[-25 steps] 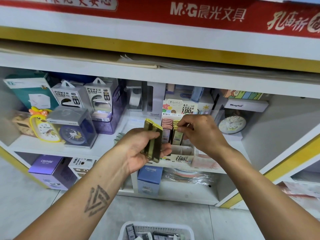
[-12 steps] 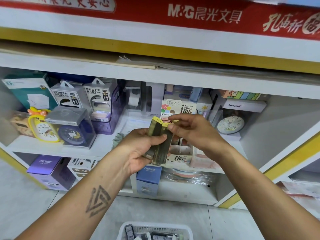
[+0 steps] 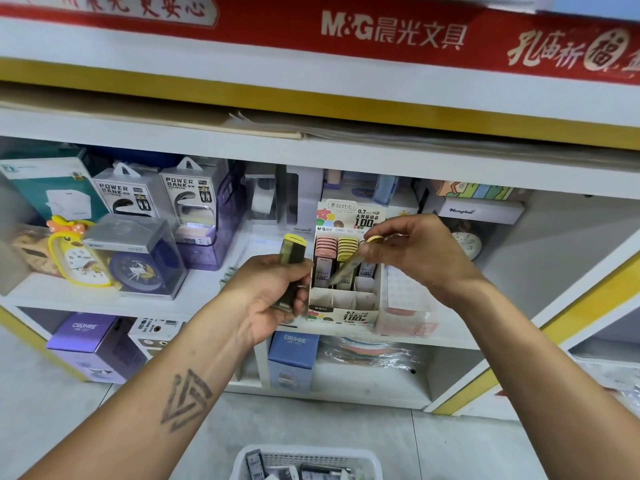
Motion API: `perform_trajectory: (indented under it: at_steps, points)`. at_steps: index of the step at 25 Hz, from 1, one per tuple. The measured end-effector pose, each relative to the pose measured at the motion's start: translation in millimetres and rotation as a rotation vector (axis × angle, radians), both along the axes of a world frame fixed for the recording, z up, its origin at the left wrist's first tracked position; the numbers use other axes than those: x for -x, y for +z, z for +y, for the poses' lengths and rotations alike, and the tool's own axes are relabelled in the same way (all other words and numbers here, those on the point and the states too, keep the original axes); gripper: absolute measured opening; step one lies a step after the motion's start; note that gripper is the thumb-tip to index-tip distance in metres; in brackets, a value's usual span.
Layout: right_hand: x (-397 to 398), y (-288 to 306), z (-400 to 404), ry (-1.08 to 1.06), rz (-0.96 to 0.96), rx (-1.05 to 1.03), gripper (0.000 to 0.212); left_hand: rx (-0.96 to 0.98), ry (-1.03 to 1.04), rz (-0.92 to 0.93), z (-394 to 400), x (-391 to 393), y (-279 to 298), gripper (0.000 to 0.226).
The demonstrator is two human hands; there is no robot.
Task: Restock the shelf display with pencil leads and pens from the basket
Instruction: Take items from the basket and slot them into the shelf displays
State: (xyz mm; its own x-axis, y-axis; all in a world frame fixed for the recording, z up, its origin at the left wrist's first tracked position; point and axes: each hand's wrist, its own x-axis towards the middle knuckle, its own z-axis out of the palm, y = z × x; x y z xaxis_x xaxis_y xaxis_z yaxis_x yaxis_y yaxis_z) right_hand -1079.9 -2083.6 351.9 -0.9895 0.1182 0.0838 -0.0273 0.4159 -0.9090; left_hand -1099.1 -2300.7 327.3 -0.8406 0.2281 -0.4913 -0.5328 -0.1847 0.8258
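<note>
Basket (image 3: 239,465) sits lowest and nearest me on the floor, a few more packs lying in it. Above it my left hand (image 3: 273,299) wraps a small stack of lead cases (image 3: 292,268), fingers curled round them, yellow caps up and long sides roughly upright. My right hand (image 3: 412,252) is a little farther on and higher, pinching a single lead case (image 3: 346,270) by its yellow cap between thumb and fingertips. That case slants: cap up at my fingers, foot pointing down and to the left, over the middle of the display box (image 3: 349,317). The box stands on the shelf (image 3: 207,289) just behind both hands; its back rows hold pink and yellow capped cases, its front pockets look vacant. I judge the right hand does the placing, being nearer the pockets, and the case needs turning upright so its foot drops straight in. The cases already standing crowd the slot, so a tilted entry could snag them. Clocks (image 3: 135,268) and power bank packs (image 3: 187,199) stand well apart to the left.
</note>
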Motion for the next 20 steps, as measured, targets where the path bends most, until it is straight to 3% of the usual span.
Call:
perform_trajectory:
  at_steps: [3, 6, 10, 17, 20]
  points:
    - [3.6, -6.8, 0.7, -0.029, 0.059, -0.185, 0.013, 0.020, -0.033, -0.032, 2.1, -1.4, 1.9, 0.005]
    - [5.1, -14.7, -2.1, 0.000, 0.225, -0.515, 0.014, 0.036, -0.065, -0.064, 2.5, -2.3, 2.5, 0.011]
    - [5.5, -17.8, -11.3, 0.038, 0.384, -0.594, 0.013, 0.031, -0.087, -0.063, 1.3, -4.5, 3.5, 0.019]
    - [3.2, -26.9, -20.8, 0.058, 0.281, -0.804, 0.005, 0.017, -0.153, -0.049, 0.5, -4.9, 6.4, 0.026]
    - [4.0, -27.8, -20.5, 0.050, 0.282, -0.948, 0.017, 0.020, -0.176, -0.021, 0.1, -4.4, 6.1, 0.030]
